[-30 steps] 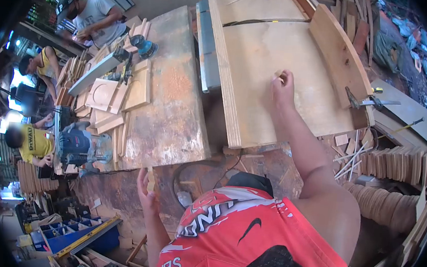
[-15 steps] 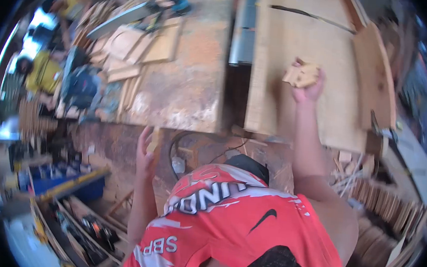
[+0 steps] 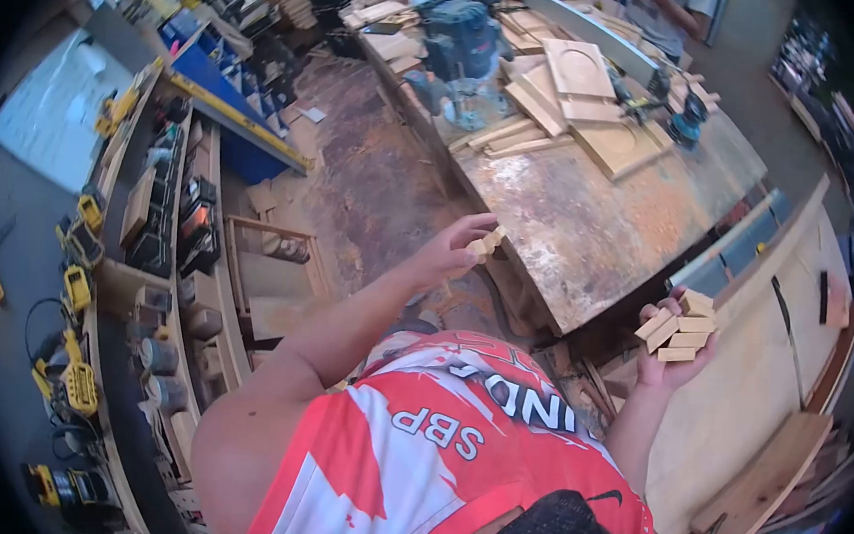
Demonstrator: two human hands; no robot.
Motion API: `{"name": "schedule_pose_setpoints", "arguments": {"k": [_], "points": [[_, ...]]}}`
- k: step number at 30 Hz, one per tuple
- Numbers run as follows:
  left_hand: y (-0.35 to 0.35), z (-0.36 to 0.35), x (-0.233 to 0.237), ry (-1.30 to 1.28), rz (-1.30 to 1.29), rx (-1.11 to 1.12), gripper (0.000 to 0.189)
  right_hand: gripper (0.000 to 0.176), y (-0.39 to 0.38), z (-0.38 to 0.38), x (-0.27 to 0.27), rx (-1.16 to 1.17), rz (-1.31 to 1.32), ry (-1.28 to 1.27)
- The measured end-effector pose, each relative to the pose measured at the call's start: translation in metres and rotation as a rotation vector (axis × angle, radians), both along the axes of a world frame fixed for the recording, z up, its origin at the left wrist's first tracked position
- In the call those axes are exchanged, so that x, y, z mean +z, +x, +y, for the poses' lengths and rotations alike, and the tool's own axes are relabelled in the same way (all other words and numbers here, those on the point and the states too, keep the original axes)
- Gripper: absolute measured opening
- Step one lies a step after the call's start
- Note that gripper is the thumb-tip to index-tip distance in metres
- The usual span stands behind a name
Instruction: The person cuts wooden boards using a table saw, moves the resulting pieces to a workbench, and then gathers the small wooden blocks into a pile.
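My left hand [image 3: 457, 247] is closed around a few small wooden blocks [image 3: 489, 241], in front of the workbench's near corner. Several small light wooden blocks [image 3: 680, 332] lie heaped in my right hand [image 3: 668, 364], with its fingers curled about them. That hand is held above the edge of a large pale wooden panel [image 3: 710, 430]. Both arms are bent, one on each side of my red and white shirt.
The scuffed workbench [image 3: 559, 247] carries square wooden panels [image 3: 578, 70], wood strips and a blue power tool [image 3: 460, 44]. At left stand shelves with yellow power tools [image 3: 72, 380] and a blue bin [image 3: 229, 101]. Another person [image 3: 673, 10] is beyond the bench.
My view has swung to the left, bringing the tool shelves into fuller sight. The right hand, still holding blocks, has come back from over the middle of the panel to nearer my body.
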State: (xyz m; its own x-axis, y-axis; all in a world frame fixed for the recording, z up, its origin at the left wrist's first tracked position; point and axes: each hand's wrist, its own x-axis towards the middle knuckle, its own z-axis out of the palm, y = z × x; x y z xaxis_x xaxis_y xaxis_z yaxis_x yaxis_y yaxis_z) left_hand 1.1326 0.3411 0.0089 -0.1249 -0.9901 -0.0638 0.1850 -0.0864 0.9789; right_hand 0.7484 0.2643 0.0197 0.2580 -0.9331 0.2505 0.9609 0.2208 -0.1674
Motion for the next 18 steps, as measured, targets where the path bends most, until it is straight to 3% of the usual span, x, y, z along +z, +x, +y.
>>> {"name": "schedule_pose_setpoints", "arguments": {"k": [9,18], "points": [[0.08,0.002,-0.035,-0.052,0.22,0.094,0.107,0.052,0.1,-0.009,-0.009,0.121,0.135,0.135],[0.23,-0.003,-0.064,-0.087,0.417,0.271,0.103,0.058,0.267,-0.039,-0.01,0.204,0.249,0.304]]}}
